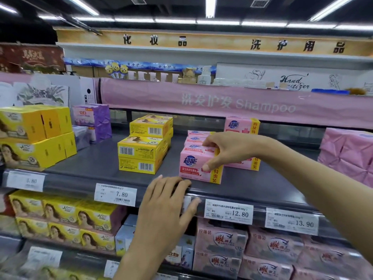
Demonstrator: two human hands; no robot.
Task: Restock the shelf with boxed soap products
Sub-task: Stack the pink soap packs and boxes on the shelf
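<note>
Right grip (228, 150) pinches a pink cardboard soap box (193, 164), thumb on its front; left grip (165, 207) lies released on the grey metal shelf (90, 164) edge, near stacked yellow cardboard boxes (141, 154).

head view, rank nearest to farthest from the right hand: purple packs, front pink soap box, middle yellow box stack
1. pink soap box, front, gripped by the right hand
2. yellow box stack, centre of shelf
3. purple packs, back left

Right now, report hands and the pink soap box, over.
Right hand grips pink soap box at shelf front. Left hand flat on shelf lip. Yellow boxes apart to its left, nothing blocking.
</note>
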